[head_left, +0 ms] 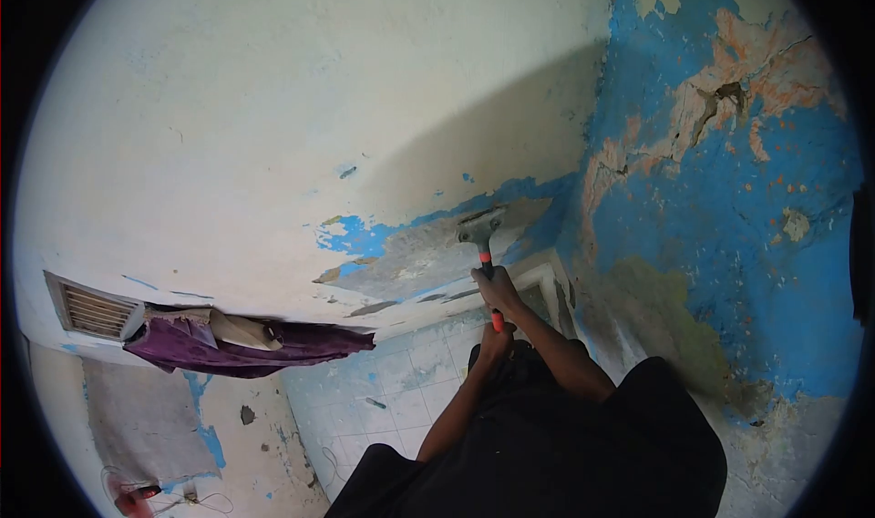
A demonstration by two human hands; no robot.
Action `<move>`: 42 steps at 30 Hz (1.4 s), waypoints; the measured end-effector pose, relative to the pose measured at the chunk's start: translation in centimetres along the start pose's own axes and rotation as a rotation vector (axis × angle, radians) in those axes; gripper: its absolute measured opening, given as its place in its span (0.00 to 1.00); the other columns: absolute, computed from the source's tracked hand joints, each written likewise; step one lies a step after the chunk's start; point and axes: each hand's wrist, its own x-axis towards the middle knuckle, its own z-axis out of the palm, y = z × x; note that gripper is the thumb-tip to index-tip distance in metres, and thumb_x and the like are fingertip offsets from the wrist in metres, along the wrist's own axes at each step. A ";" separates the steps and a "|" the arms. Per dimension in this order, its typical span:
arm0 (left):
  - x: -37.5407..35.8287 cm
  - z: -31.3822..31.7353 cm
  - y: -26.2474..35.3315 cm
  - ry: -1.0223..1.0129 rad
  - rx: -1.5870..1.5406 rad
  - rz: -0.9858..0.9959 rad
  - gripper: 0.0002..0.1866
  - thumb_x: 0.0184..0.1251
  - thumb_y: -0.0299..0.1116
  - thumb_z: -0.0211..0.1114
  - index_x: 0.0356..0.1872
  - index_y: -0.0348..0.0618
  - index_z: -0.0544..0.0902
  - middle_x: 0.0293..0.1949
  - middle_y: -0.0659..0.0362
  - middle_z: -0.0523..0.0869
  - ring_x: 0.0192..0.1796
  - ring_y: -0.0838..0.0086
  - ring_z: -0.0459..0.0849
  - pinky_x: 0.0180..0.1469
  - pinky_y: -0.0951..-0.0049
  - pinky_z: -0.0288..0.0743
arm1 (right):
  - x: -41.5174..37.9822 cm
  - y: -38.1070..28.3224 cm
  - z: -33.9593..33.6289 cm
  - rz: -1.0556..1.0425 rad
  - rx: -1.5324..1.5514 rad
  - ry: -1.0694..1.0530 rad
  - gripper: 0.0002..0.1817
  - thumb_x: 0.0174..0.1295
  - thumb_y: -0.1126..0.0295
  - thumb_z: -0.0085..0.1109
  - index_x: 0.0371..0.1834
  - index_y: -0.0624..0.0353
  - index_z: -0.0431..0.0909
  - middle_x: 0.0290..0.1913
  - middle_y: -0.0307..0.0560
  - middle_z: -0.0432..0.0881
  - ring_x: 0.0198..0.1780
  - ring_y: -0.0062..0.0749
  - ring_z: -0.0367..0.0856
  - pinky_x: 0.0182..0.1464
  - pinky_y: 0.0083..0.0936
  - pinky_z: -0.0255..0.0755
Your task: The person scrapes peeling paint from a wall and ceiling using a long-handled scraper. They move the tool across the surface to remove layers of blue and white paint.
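Observation:
A long-handled scraper (486, 245) with a black and red handle is held in both hands, its wide metal head against the bare grey patch (410, 263) low on the pale wall. My right hand (497, 292) is wrapped round the upper part of the handle. Lower down, my left hand (497, 338) closes round the handle near its red end, partly hidden by the right forearm. Flaking blue paint (351, 237) borders the grey patch.
To the right stands a blue wall (775, 263) with cracked, peeling plaster. A purple cloth (246, 349) hangs beside a slatted vent (96, 310) on the left. Pale floor tiles (401, 386) lie below, and a red and black object (132, 497) with cable sits at lower left.

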 end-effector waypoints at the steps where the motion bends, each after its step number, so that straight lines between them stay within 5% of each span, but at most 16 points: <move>1: -0.2 0.1 -0.2 -0.012 0.007 0.000 0.13 0.50 0.36 0.60 0.20 0.34 0.76 0.14 0.57 0.75 0.19 0.72 0.76 0.23 0.67 0.67 | -0.2 0.2 -0.3 0.001 -0.008 -0.009 0.21 0.60 0.57 0.55 0.14 0.58 0.67 0.10 0.36 0.65 0.09 0.24 0.65 0.12 0.27 0.59; 11: 1.0 0.2 -1.2 0.011 -0.026 0.072 0.13 0.56 0.39 0.60 0.21 0.39 0.74 0.13 0.64 0.71 0.14 0.78 0.69 0.16 0.73 0.60 | -0.2 1.4 0.6 -0.136 -0.121 0.087 0.21 0.59 0.57 0.55 0.14 0.60 0.69 0.09 0.35 0.66 0.10 0.26 0.67 0.15 0.28 0.60; 15: 2.2 0.2 -2.7 -0.007 -0.033 0.066 0.13 0.57 0.38 0.59 0.23 0.39 0.74 0.14 0.63 0.73 0.14 0.78 0.70 0.15 0.74 0.59 | 0.9 1.2 0.8 -0.095 -0.134 0.075 0.21 0.60 0.57 0.55 0.15 0.60 0.70 0.09 0.35 0.66 0.11 0.25 0.67 0.15 0.28 0.59; 18: 1.5 0.0 -1.3 0.032 -0.021 0.030 0.16 0.52 0.39 0.59 0.24 0.31 0.78 0.15 0.54 0.77 0.20 0.69 0.78 0.23 0.66 0.67 | 0.5 0.8 0.9 -0.159 -0.139 0.064 0.21 0.60 0.56 0.55 0.15 0.60 0.69 0.09 0.36 0.66 0.10 0.25 0.66 0.15 0.29 0.59; 22: 1.1 -0.4 0.1 0.020 -0.019 0.062 0.17 0.56 0.42 0.58 0.21 0.35 0.75 0.13 0.57 0.75 0.16 0.72 0.75 0.18 0.70 0.64 | 1.2 -1.6 1.4 -0.252 -0.135 0.039 0.23 0.60 0.55 0.55 0.14 0.59 0.68 0.09 0.36 0.65 0.10 0.24 0.65 0.15 0.29 0.59; 28: 0.7 -1.0 0.0 0.005 -0.031 0.013 0.19 0.59 0.46 0.57 0.20 0.40 0.74 0.13 0.62 0.73 0.14 0.77 0.73 0.16 0.72 0.61 | 1.0 1.6 1.7 -0.137 -0.147 0.049 0.23 0.61 0.57 0.54 0.12 0.57 0.65 0.09 0.36 0.65 0.09 0.23 0.65 0.12 0.27 0.59; 34: -0.1 -1.2 0.6 0.021 -0.099 0.008 0.12 0.52 0.35 0.60 0.17 0.38 0.74 0.12 0.61 0.73 0.14 0.76 0.72 0.17 0.71 0.61 | 0.8 0.9 1.8 -0.046 -0.046 -0.005 0.21 0.61 0.58 0.54 0.13 0.56 0.65 0.09 0.35 0.64 0.08 0.23 0.64 0.12 0.25 0.58; 42: 0.1 -1.7 -0.2 0.050 -0.058 0.013 0.13 0.52 0.36 0.60 0.17 0.38 0.74 0.12 0.59 0.73 0.15 0.75 0.73 0.19 0.70 0.62 | 0.4 0.0 2.1 0.010 0.013 -0.038 0.21 0.60 0.57 0.54 0.13 0.57 0.67 0.10 0.34 0.65 0.10 0.22 0.65 0.13 0.26 0.57</move>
